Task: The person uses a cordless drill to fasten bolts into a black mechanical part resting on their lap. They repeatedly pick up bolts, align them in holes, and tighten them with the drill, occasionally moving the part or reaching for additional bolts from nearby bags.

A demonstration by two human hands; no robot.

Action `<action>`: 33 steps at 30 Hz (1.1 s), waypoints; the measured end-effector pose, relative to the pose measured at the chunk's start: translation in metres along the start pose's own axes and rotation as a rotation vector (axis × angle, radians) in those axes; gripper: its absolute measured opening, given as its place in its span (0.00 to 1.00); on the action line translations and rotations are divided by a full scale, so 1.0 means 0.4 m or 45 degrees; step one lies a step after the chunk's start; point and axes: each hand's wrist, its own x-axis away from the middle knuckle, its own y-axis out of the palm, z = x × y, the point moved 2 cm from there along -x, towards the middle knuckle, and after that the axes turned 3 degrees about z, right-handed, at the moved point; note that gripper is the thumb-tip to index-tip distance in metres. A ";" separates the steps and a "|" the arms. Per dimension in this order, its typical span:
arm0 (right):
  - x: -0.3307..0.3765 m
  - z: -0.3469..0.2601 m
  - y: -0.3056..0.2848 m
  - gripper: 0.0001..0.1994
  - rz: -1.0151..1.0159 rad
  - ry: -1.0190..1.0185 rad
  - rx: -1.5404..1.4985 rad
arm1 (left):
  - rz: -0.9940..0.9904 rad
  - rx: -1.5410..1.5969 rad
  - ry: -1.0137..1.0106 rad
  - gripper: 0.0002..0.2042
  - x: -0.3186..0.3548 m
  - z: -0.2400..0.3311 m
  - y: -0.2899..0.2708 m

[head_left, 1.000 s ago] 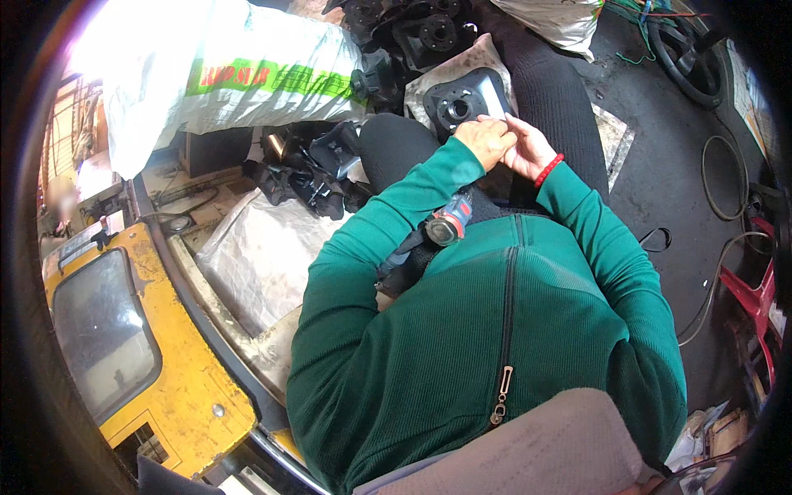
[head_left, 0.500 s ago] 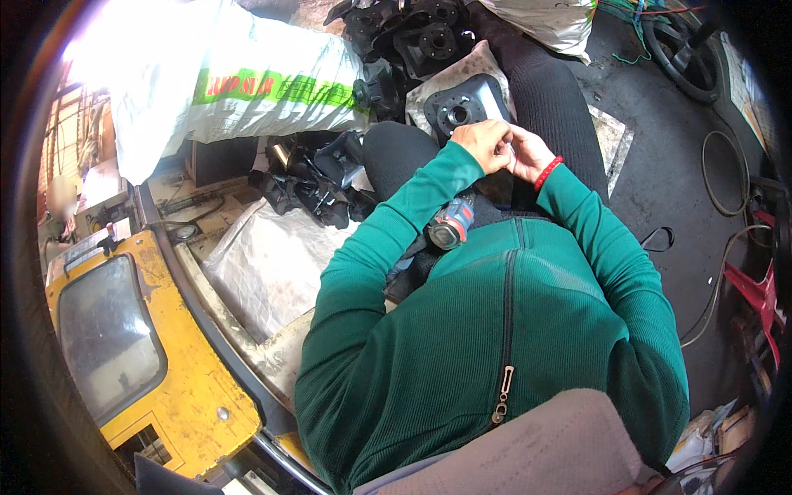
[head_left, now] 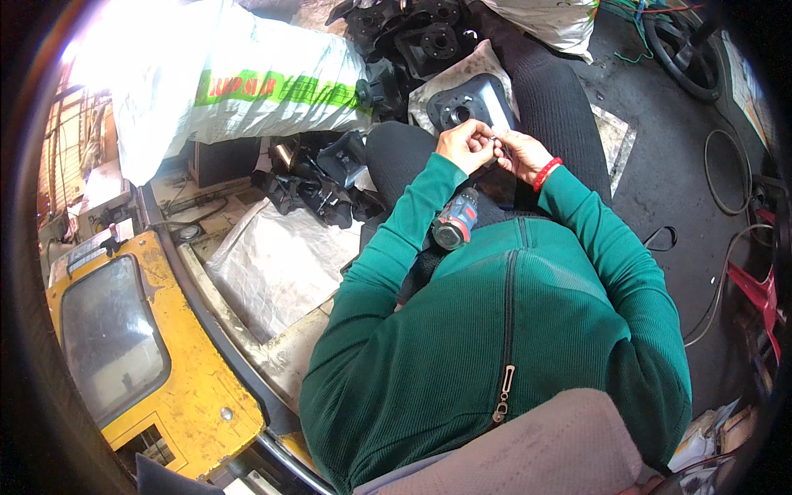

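My left hand [head_left: 465, 147] and my right hand [head_left: 525, 157] meet over my lap, fingertips pinched together. Something small and shiny seems to sit between them, too small to name. A red beaded bracelet [head_left: 547, 173] circles my right wrist. Just beyond the hands, a black plate-like part [head_left: 464, 104] with a round holed hub rests on a pale cloth [head_left: 487, 59] between my legs. A cordless drill [head_left: 455, 223] in blue, red and black lies in my lap, below my left hand and touched by neither hand.
Several similar black parts [head_left: 429, 37] are heaped at the far side, with more [head_left: 309, 186] left of my knee. A large white sack [head_left: 289, 70] stands at the far left. A yellow machine panel [head_left: 198, 396] lies near left. At far right is a black wheel [head_left: 681, 62].
My left hand has drawn slightly left and down, opening a little space between the hands. The small shiny thing shows between the fingertips. The drill is less covered by my sleeve.
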 end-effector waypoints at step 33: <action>-0.221 -0.017 0.021 0.25 0.991 -0.755 1.113 | -0.308 -0.738 -0.169 0.36 0.386 0.040 -0.152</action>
